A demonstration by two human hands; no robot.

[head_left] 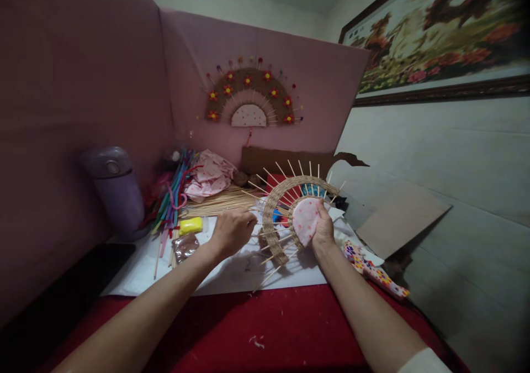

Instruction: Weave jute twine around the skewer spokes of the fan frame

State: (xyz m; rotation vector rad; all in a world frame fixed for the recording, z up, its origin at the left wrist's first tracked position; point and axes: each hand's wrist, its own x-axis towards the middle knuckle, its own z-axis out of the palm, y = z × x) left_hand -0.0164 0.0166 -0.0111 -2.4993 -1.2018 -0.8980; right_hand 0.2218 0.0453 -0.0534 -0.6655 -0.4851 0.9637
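Observation:
My right hand [323, 230] grips the pink dotted half-disc at the centre of a woven fan frame [276, 207], a semicircle of tan cord wound through radiating wooden sticks, held tilted above the white sheet [232, 276]. My left hand [232, 230] is closed in a pinch at the fan's left edge, apparently on the cord or a stick tip; what it holds is too small to make out.
A finished fan with red flowers [249, 98] hangs on the pink board. On the table lie a bundle of sticks [215, 203], coloured pipe cleaners [171, 199], pink dotted cloth [209, 177], a yellow block [190, 225], a purple bottle [116, 188] and a flowered tool [375, 269].

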